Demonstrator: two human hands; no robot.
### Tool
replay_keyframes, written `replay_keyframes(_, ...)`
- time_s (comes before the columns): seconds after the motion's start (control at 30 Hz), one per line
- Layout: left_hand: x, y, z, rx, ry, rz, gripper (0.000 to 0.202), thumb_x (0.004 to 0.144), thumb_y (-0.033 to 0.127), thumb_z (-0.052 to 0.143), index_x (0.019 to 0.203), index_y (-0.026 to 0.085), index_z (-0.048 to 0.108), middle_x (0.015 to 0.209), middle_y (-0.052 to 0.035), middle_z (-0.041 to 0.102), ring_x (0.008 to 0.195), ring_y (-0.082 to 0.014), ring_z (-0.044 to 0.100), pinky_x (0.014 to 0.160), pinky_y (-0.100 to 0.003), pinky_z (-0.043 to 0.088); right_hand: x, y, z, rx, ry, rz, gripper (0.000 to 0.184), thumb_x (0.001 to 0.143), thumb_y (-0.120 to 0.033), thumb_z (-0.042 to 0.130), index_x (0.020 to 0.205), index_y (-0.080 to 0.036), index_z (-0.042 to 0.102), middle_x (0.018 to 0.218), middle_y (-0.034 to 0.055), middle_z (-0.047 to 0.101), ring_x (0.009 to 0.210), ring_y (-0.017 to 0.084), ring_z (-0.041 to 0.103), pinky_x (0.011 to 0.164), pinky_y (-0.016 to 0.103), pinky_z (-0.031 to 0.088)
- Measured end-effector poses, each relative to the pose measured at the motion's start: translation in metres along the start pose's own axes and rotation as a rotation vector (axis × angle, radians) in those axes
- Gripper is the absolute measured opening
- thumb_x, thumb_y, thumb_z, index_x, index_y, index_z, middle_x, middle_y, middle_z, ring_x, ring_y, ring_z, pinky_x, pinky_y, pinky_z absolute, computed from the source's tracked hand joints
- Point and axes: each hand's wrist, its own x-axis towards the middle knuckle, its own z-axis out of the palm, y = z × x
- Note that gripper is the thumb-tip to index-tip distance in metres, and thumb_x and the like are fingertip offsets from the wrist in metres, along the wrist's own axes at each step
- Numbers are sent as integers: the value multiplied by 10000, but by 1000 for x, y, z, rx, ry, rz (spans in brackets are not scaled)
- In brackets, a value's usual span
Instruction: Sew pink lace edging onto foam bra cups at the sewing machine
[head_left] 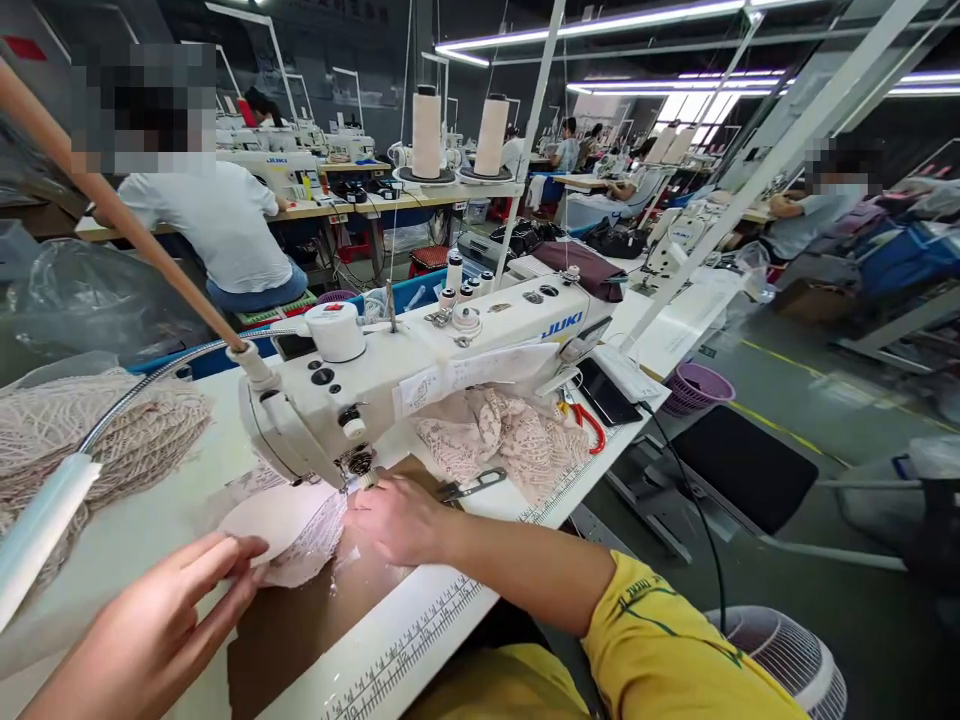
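Observation:
A pale lace bra cup piece (277,520) lies under the needle area of a white sewing machine (420,360). Its left edge is pinched between the thumb and fingers of my left hand (187,600). Close to the presser foot, my right hand (394,518) rests with bent fingers on the lace at the piece's right edge. The fingertips of that hand are partly hidden, so their grip is unclear. Beneath the work lies a brown board (292,640). Dark thread snips (480,483) lie just beyond my right wrist.
Stacked lace pieces (112,430) lie at the left. Right of the machine are bunched lace fabric (510,430), red-handled scissors (589,428) and a phone (609,390). A lamp on a flexible neck (45,540) reaches in from the left. A fan (780,660) stands at lower right. Other people sit at machines behind.

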Motion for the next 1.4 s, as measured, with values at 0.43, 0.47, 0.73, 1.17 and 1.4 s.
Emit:
replay_keyframes(0.43,31,12,51,145,7,172,277,947,252,407,964,142,661,923,-114,634,847,-203,559,751,-318,426,-1,-3,-3,172,-3,55,303,902,-142,449,1106,-213,662,871,35,630,755,146,546,638,280,349)
replay_keyframes(0.47,29,12,53,162,13,175,282,949,257,410,1020,141,658,953,-118,637,861,-209,557,760,-330,423,-1,-4,-4,171,-3,50,299,902,-140,448,1093,-212,667,862,35,632,762,146,552,635,276,350)
replay_keyframes(0.73,25,17,54,222,-44,271,343,970,269,384,1227,159,585,1246,-128,593,1018,-249,519,850,-388,382,2,-4,-4,82,76,201,313,919,-181,433,1137,-208,655,1009,52,685,783,163,586,679,280,401)
replay_keyframes(1.17,28,35,61,240,-11,142,372,985,271,345,1243,141,580,1312,-87,576,981,-239,514,793,-390,434,6,-12,-6,-52,8,189,397,842,-88,461,1174,-206,646,903,59,657,733,164,533,606,298,314)
replay_keyframes(1.4,28,33,61,234,1,181,360,980,280,368,1219,132,594,1308,-89,579,984,-236,525,806,-386,470,4,-9,-7,5,49,131,365,854,-90,455,1139,-196,657,895,42,650,718,152,507,601,295,292)
